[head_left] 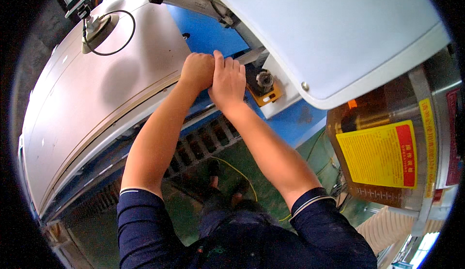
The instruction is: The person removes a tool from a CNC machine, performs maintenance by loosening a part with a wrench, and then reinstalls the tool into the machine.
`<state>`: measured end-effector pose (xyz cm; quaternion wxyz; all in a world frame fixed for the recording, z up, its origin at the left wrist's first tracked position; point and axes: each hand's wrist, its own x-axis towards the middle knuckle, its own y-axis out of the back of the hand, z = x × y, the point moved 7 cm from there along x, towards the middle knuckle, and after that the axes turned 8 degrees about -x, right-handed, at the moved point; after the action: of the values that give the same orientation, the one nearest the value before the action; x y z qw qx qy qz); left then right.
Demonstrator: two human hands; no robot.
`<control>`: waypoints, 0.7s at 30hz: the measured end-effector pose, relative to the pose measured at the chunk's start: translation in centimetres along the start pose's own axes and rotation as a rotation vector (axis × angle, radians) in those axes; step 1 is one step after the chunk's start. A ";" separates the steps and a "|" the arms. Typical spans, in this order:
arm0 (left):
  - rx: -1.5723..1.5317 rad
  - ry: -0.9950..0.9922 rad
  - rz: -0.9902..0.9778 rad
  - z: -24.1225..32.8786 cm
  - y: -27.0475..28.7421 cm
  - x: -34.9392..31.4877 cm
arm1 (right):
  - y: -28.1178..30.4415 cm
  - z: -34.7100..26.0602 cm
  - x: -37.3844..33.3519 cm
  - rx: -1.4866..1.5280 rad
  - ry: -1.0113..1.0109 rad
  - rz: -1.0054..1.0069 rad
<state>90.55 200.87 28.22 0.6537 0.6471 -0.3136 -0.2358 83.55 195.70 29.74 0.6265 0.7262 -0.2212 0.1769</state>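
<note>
Side by side and touching, my two hands meet at the right end of a long pale panel (145, 75), beside a blue plate (218, 29). My left hand (197, 71) is closed, knuckles up, and whatever lies under its fingers is hidden. Against it presses my right hand (228, 82), its back showing and its fingers bent away from me; what they hold, if anything, cannot be made out. Just right of the right hand, a round metal fitting (264, 79) sits by a yellow bracket (269, 97).
A suction cup (99, 29) with a looped black cable rests on the panel. At upper right hangs a large white machine cover (334, 31). A brown see-through tank (358, 109) with a yellow label stands right. Below run a slotted rail (203, 140) and a yellow cable (242, 174).
</note>
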 end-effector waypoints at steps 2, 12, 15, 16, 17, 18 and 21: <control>-0.040 -0.045 0.170 -0.3 2.2 -0.2 | -0.2 0.0 0.2 -0.039 -0.016 -0.014; -0.122 0.043 0.054 -1.9 -1.5 -0.5 | -3.6 0.5 1.3 -0.149 -0.011 -0.253; -0.117 0.048 0.064 -1.9 -1.7 -0.8 | -3.9 0.0 1.5 -0.154 -0.023 -0.206; -0.133 0.061 0.080 -1.9 -1.9 -0.9 | -4.1 0.2 1.4 -0.161 -0.028 -0.204; -0.136 0.054 0.083 -1.7 -2.1 -0.9 | -4.0 0.2 1.3 -0.166 -0.008 -0.182; -0.151 0.081 0.158 -2.0 -1.7 -0.9 | -4.0 0.3 1.4 -0.171 0.013 -0.159; -0.149 0.153 0.179 -2.1 -0.8 -1.1 | -4.1 0.4 1.6 -0.202 0.007 -0.105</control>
<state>91.38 203.05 27.43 0.7405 0.5822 -0.3008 -0.1492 87.16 195.61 27.13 0.7056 0.6693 -0.1972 0.1232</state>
